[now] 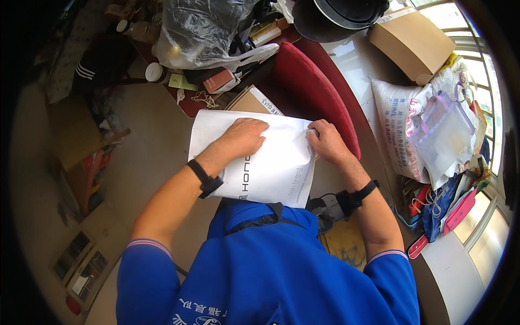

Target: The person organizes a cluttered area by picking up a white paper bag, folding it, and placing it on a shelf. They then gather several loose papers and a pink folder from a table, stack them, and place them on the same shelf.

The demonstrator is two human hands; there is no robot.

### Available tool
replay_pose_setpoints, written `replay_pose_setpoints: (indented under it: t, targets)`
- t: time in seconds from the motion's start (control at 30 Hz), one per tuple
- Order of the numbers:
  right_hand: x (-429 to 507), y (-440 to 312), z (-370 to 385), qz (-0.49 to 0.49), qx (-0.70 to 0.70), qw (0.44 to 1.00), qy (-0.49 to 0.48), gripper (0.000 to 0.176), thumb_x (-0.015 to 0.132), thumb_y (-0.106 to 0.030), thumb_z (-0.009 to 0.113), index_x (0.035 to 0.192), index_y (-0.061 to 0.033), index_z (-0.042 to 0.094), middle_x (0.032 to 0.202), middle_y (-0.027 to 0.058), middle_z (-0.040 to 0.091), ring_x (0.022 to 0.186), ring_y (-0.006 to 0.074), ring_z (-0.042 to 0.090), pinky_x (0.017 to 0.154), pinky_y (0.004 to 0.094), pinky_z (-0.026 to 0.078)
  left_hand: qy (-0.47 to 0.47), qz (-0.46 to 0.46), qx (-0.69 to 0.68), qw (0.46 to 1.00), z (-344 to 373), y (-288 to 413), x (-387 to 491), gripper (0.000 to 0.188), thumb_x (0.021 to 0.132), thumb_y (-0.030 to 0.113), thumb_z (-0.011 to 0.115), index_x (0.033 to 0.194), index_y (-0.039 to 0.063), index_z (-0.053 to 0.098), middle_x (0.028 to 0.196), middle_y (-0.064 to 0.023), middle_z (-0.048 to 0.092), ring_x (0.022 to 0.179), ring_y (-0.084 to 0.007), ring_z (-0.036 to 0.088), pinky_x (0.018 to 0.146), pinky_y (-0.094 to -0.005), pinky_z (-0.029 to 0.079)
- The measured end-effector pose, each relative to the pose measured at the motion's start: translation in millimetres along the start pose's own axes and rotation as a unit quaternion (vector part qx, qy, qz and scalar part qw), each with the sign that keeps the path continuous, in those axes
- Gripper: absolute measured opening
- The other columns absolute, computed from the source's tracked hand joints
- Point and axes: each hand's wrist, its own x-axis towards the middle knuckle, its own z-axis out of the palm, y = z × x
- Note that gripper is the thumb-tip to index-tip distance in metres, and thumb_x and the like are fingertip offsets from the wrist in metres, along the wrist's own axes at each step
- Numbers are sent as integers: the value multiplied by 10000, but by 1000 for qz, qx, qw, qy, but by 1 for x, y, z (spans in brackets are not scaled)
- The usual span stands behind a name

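Observation:
A white sheet-like bag or packet (280, 162) with dark printing lies across my lap, slightly creased near its right edge. My left hand (245, 136) rests on its upper middle with the fingers bent; whether they grip the material is not clear. On the far right edge, my right hand (326, 140) pinches the white packet between thumb and fingers. Beyond the packet, a brown cardboard box (243, 100) with handwriting on a white strip is partly covered by it.
A red chair back or cushion (313, 85) stands just past my right hand. Ahead is a cluttered table with a clear plastic bag (203, 32), a small red box (220, 81) and a lidded jar (155, 73). To the right are a white woven sack (400, 130), a carton (412, 44) and a black pot (337, 24).

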Motion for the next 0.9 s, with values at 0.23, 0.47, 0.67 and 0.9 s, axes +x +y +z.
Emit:
replay_pose_setpoints:
  t: [0.23,0.47,0.67,0.9]
  targets:
    - [0,11,-15,-63,25,996,-51,352,933,-35,572,1252,53,693,1290,250,688,1202,423,670,1084,448,524,44,18,56,997,10,-35,-17,376,962,76,631,1331,23,675,1333,-179,685,1277,-377,609,1140,-462,453]
    - [-2,20,-19,-71,3,997,-45,388,857,26,575,1226,57,692,1258,254,686,1176,424,670,1040,453,536,290,-234,-12,928,-14,-104,-84,448,1018,298,692,1334,-19,664,1303,-220,690,1221,-390,642,1053,-461,517]
    - [4,12,-19,-95,-6,994,-46,370,857,10,584,1207,62,692,1235,250,683,1127,419,687,1019,457,546,211,-333,-408,823,5,-141,-85,566,1084,450,618,1272,-81,681,1119,-175,762,1031,-248,701,915,-387,549]
    - [-3,11,-19,-116,-10,992,-45,337,885,3,591,1205,61,679,1221,238,685,1122,434,676,1003,473,560,280,-289,-349,846,18,-141,-88,513,1102,429,581,1152,-65,712,955,-128,745,857,-183,656,827,-367,535]
